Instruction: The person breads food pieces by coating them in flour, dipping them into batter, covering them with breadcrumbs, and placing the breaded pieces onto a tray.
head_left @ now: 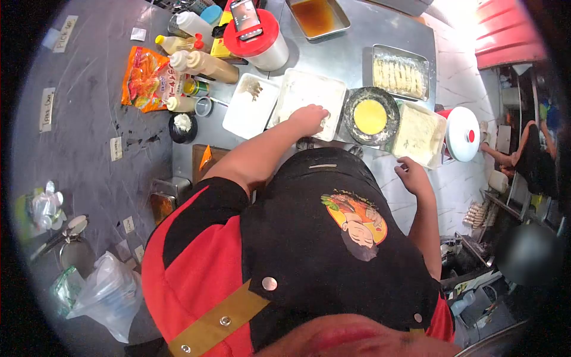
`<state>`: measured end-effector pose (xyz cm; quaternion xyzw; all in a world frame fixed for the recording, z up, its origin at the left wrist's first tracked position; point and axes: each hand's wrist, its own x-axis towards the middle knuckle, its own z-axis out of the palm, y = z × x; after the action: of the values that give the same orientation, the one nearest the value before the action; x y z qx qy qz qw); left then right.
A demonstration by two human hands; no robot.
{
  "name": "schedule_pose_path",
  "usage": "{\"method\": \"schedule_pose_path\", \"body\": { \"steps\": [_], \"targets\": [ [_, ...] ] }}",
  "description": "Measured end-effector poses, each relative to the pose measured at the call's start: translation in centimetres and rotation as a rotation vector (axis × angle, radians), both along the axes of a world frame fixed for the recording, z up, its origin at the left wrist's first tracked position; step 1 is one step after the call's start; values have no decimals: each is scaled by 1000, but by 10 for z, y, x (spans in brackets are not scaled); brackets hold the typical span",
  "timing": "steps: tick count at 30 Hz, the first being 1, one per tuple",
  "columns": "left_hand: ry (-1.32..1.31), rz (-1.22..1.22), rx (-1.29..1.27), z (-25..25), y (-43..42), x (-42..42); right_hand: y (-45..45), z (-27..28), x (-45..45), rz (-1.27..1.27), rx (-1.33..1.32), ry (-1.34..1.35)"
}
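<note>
White flour point(303, 89) in a shallow tray point(342, 98), near the middle of the row along the near side of a steel counter point(339, 56). Left hand point(308, 121) over the near right part of that tray, palm down, fingers bent toward the flour; cannot tell whether clamped on anything, fingertips being hard to make out. Right hand point(412, 175) lower, just off the near edge of a tray of pale crumbs point(419, 134), fingers loosely curled, thumb and forefinger slightly apart.

Between the two trays, a black bowl point(389, 107) of yellow liquid point(370, 116). Just left of the flour, a white tray point(238, 116) with a few small dark pieces point(254, 91) toward the far side. Behind the crumbs, a metal tray point(404, 49) with pale coated pieces point(398, 77) side by side. Right of the crumbs, a white lid with a red knob point(459, 132).

Farther back, a white tub point(267, 56) under a red lid, with a phone point(245, 18) on top, and a metal pan point(345, 25) of brown liquid. To the left, squeeze bottles point(217, 66) and an orange packet point(144, 77). Far right, well apart, part of another person point(531, 163) in dark clothing.
</note>
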<state>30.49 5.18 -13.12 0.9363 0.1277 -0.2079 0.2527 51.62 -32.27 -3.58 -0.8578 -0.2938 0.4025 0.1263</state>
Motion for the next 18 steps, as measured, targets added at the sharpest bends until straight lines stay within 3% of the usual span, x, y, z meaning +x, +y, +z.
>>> {"method": "schedule_pose_path", "body": {
  "steps": [5, 11, 18],
  "targets": [
    [0, 73, -116, -1, 4, -4, -10, -6, 5, -23, 34, 6],
    [-40, 397, -498, -30, 21, -10, -23, -13, 7, -26, 14, 4],
    [-108, 326, -246, -20, 23, -5, -24, -11, 10, -16, 21, -1]
  ]
}}
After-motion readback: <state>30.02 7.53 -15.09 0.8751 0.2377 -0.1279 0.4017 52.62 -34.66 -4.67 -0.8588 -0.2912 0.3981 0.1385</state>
